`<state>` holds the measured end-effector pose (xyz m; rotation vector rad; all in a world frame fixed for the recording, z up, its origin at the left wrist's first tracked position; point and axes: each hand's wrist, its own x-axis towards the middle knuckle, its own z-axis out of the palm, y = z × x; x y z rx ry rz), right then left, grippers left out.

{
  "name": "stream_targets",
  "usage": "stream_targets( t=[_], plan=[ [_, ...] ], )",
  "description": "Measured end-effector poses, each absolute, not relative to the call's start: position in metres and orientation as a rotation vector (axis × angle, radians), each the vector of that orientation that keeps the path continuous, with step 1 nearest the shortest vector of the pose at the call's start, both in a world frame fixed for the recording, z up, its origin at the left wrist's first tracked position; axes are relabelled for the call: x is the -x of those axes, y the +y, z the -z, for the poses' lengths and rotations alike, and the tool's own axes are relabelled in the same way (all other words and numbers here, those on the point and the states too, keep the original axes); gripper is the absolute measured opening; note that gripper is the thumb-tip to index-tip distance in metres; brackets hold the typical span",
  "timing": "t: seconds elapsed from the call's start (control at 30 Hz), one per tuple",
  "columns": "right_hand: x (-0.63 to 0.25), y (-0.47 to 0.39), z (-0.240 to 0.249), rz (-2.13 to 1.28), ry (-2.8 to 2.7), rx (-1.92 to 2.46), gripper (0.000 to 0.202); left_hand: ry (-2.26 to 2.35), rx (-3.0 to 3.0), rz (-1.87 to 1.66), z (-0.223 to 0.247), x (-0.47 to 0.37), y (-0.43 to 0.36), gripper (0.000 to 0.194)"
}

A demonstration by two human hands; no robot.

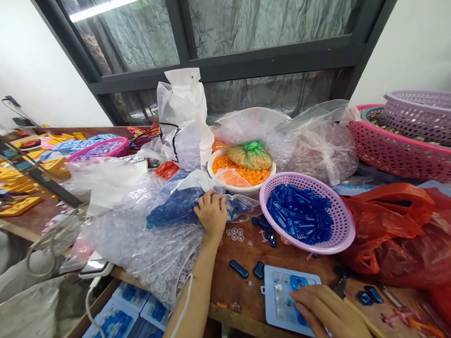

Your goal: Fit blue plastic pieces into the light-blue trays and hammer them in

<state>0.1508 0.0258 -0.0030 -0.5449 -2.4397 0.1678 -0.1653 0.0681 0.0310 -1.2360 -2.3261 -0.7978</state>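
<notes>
My left hand (212, 214) lies with curled fingers on a clear plastic bag (180, 201) of blue plastic parts, gripping its film near the right end. My right hand (329, 311) is low at the front, over a light blue plastic case (271, 306) with clear and dark blue pieces set in it. Its fingers are bent together, their tips at the middle of the case; anything between them is hidden. Beside the case lie a long dark blue piece (239, 269) and a short one (259, 270). Small clear rings (235, 234) rest on the wooden table behind these.
A purple basket (348, 231) holds blue parts. Behind it stands a white bowl (243, 189) of orange pieces. A red plastic bag (400, 236) and a pink basket (408, 156) are at right. A bag of clear rings (150, 257) hangs over the front edge, above filled blue cases (116, 321).
</notes>
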Motion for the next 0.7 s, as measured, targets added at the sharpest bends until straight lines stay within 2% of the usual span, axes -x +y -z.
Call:
stream_targets(
  t=[0.17,0.3,0.43,0.7],
  plan=[
    [-0.114,0.018,-0.009,-0.283,-2.428,0.575,0.024,-2.365,1.491,0.751,-0.044,0.172,0.05,0.008],
    [-0.111,0.044,-0.016,-0.267,-2.395,0.653,0.026,-2.336,1.675,0.689,-0.048,0.161,0.025,0.019],
    [-0.114,0.096,-0.03,-0.291,-2.337,0.92,0.034,-2.277,1.814,0.61,-0.039,0.139,0.002,0.02],
    [-0.074,0.163,-0.047,-0.349,-2.625,1.363,0.017,-2.171,1.899,0.874,-0.005,0.112,-0.032,0.016]
  ],
)
